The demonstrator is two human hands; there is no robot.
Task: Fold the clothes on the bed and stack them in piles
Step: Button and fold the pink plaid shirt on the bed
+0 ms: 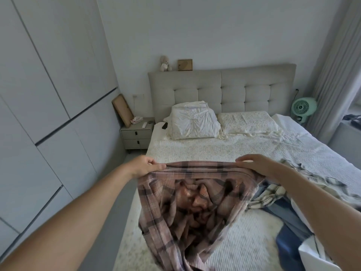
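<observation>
Far left: white wardrobe doors [39, 94], then a grey nightstand [136, 136] with a tissue box [136, 120] on top and a wooden board [122, 109] leaning on the wall behind it.

Left hand [145, 166] pinches the left end of the top edge of a pink plaid shirt [187, 208], fingers curled round the fabric. Shirt is held up over the near left part of the bed [224, 151]; top edge pulled roughly straight between both hands, the rest hangs crumpled, lower part draping toward the bed edge.

Right hand [259, 165] grips the right end of the same edge, fingers curled over it.

Behind: two pillows [192, 122] against the tufted headboard [222, 89], small teddy [165, 63] and a picture frame [185, 64] on its ledge.

Right of the shirt: unfolded heap on the bed, a cream-and-dark plaid garment [273, 192] over blue clothes [293, 227], with something white [312, 251] at the near right edge. Far right: mint fan [303, 110], grey curtain [336, 75].
</observation>
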